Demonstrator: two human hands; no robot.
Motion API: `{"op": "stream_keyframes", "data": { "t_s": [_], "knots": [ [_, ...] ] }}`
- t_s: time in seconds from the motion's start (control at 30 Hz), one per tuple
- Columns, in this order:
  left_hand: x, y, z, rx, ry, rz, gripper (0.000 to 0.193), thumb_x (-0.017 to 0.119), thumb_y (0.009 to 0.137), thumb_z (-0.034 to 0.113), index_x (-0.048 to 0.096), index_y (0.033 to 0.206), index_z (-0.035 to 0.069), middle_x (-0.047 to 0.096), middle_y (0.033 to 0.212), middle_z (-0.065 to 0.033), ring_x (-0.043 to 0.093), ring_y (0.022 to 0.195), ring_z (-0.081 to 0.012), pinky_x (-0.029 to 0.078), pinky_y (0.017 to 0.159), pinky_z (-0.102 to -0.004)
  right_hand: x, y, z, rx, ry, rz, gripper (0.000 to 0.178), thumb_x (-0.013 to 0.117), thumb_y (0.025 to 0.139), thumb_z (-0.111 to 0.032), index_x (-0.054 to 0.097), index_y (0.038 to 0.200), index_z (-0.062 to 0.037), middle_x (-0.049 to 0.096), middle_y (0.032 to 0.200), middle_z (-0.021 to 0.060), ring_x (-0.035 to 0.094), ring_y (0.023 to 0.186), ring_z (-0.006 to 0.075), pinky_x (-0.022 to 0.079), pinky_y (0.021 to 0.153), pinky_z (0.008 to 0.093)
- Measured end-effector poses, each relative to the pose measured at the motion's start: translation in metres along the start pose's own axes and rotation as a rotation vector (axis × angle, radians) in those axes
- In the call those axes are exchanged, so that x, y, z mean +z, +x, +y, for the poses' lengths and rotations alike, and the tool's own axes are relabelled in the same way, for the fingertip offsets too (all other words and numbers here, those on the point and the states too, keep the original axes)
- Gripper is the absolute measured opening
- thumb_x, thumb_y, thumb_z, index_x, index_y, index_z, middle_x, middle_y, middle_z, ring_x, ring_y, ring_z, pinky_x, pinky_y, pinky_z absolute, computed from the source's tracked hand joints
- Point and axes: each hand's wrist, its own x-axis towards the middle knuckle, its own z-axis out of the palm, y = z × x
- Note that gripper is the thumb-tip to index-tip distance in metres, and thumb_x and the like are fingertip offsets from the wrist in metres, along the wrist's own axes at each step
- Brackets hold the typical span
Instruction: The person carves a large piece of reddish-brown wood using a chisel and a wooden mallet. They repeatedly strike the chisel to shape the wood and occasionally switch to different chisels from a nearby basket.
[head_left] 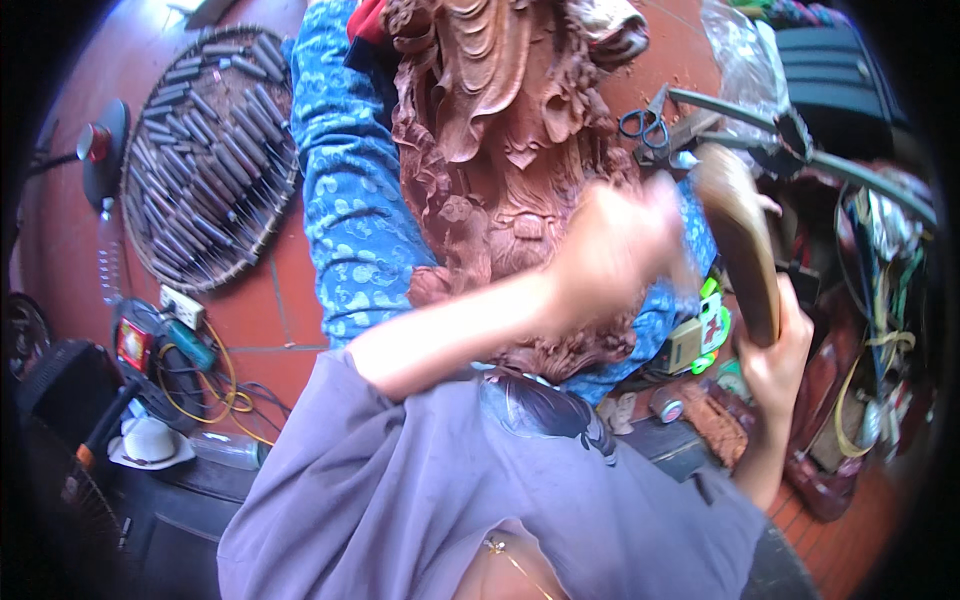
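A reddish-brown carved wooden statue with draped folds and fine relief lies between my legs, which are in blue patterned trousers. My left hand reaches across over the carving, its fingers curled closed and blurred by motion. What it grips, if anything, I cannot make out. On the right, my right hand is wrapped round the lower end of a wooden mallet, a thick, pale, club-like piece. The mallet is raised, its broad end upward, beside my left hand and apart from it.
On the left, a round woven tray holds many dark-handled carving tools. Below it are a power strip, tangled cables and a white cup. Scissors, a metal frame and a green-rimmed object crowd the right.
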Motion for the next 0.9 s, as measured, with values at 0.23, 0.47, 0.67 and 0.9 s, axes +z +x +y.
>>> {"op": "stream_keyframes", "data": {
  "t_s": [0.23, 0.47, 0.67, 0.9],
  "knots": [
    [0.037, -0.018, 0.017, 0.28, 0.041, -0.071, 0.039, 0.067, 0.08, 0.039, 0.059, 0.066, 0.003, 0.053, 0.059, -0.0079, 0.057, 0.049, -0.0243, 0.046, 0.045, -0.0359, 0.024, -0.004, 0.024, 0.327, 0.237, 0.116, 0.016, 0.068, 0.074, 0.003, 0.058, 0.087, -0.001, 0.056, 0.075, 0.0008, 0.05, 0.066, 0.01, 0.042, 0.063, 0.0254],
    [0.024, -0.003, -0.012, 0.162, 0.08, 0.159, 0.021, 0.068, 0.074, 0.021, 0.064, 0.079, 0.001, 0.051, 0.059, -0.0055, 0.055, 0.048, -0.0217, 0.044, 0.044, -0.0335, 0.026, 0.017, 0.024, 0.425, 0.222, -0.076, 0.02, 0.071, 0.073, 0.003, 0.058, 0.088, -0.0014, 0.057, 0.078, 0.0005, 0.052, 0.07, 0.01, 0.043, 0.065, 0.0255],
    [0.023, 0.002, -0.025, 0.155, 0.098, 0.273, 0.021, 0.068, 0.07, 0.017, 0.066, 0.083, 0.001, 0.05, 0.059, -0.0048, 0.055, 0.048, -0.0199, 0.043, 0.044, -0.0328, 0.038, 0.027, 0.024, 0.4, 0.289, -0.073, 0.019, 0.071, 0.072, 0.001, 0.06, 0.088, -0.0008, 0.059, 0.079, 0.0016, 0.054, 0.071, 0.0105, 0.045, 0.067, 0.0269],
    [0.023, -0.006, -0.026, 0.157, 0.061, 0.296, 0.01, 0.065, 0.069, 0.012, 0.062, 0.074, 0.004, 0.05, 0.06, -0.0039, 0.054, 0.048, -0.0211, 0.042, 0.043, -0.0332, 0.041, 0.025, 0.024, 0.344, 0.243, -0.08, 0.02, 0.071, 0.07, -0.001, 0.061, 0.087, -0.0002, 0.06, 0.079, 0.0048, 0.056, 0.07, 0.0131, 0.046, 0.068, 0.0279]
  ]
}}
